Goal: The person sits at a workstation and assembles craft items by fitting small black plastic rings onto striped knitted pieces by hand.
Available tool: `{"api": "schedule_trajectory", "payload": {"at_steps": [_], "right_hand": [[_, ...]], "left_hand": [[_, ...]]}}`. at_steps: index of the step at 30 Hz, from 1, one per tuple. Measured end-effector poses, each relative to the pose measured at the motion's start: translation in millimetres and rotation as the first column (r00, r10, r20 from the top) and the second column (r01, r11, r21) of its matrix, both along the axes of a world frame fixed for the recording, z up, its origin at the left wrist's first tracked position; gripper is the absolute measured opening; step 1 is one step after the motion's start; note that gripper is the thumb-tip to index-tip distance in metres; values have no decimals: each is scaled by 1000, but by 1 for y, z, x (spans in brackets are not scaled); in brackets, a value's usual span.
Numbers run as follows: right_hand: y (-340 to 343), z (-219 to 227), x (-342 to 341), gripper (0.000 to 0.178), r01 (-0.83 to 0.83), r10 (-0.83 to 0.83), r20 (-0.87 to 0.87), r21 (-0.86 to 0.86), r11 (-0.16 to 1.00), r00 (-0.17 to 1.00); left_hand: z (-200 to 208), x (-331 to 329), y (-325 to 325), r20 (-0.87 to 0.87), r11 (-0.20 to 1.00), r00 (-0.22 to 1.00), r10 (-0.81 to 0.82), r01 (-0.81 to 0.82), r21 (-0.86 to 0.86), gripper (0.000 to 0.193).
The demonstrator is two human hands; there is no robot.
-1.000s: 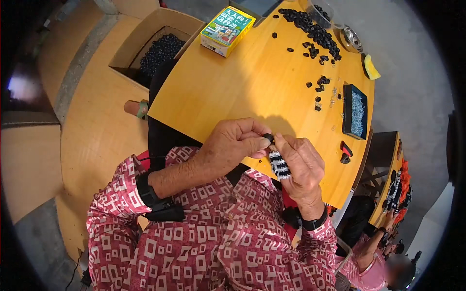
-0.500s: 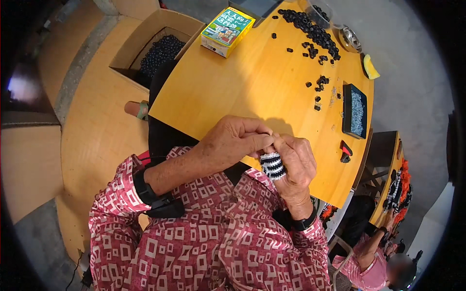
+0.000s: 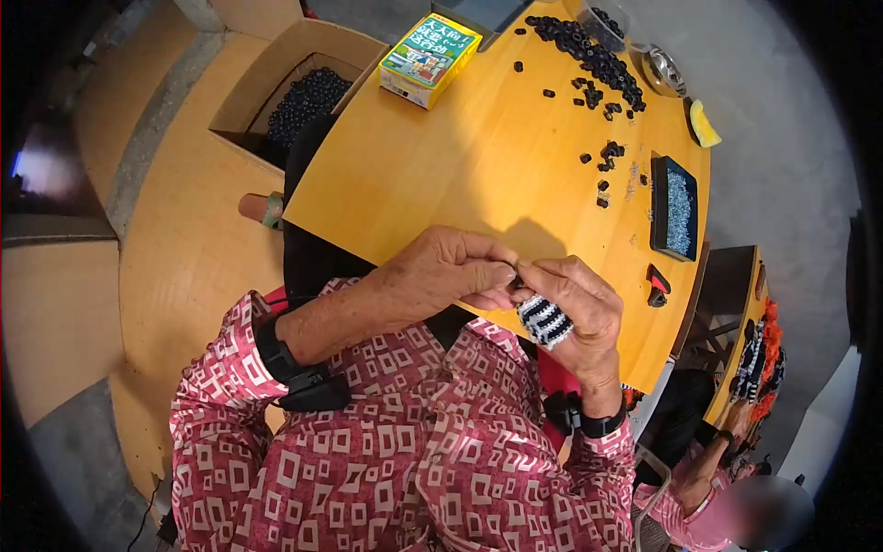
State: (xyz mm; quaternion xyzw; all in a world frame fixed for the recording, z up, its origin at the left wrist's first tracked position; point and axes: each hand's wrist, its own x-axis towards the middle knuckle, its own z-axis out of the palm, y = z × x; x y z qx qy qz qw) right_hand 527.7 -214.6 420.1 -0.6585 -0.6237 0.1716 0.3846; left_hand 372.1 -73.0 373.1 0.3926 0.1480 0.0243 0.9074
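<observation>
Hands meet at the near edge of a yellow table (image 3: 478,166). The right hand (image 3: 575,308) grips a black-and-white striped piece (image 3: 544,320); the left hand (image 3: 441,276) pinches closed at its top end, perhaps on something small. A green-and-yellow box (image 3: 430,60) lies at the far edge, beside an open carton (image 3: 276,83) of dark beads.

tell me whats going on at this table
A person in a patterned pink shirt has both hands together at the near edge of a round wooden table. The right hand holds a small black-and-white striped piece, and the left hand pinches at its top end. Small black beads lie scattered on the far side, beside a dark tray and a green and yellow box.
</observation>
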Motion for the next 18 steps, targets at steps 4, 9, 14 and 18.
{"api": "schedule_trajectory", "payload": {"at_steps": [4,9,14,18], "right_hand": [[-1,5,8,40,-99,97,-48,-35,994,994],[1,6,15,45,-211,212,132,-18,977,968],[2,5,16,41,-236,236,135,-16,972,962],[-1,9,12,35,-145,146,117,-15,989,982]], "left_hand": [[0,1,6,34,979,983,-180,176,108,25],[7,2,7,48,967,970,-237,231,110,24],[2,4,8,32,970,970,-239,237,51,29],[5,3,10,-33,983,982,-185,185,4,25]]}}
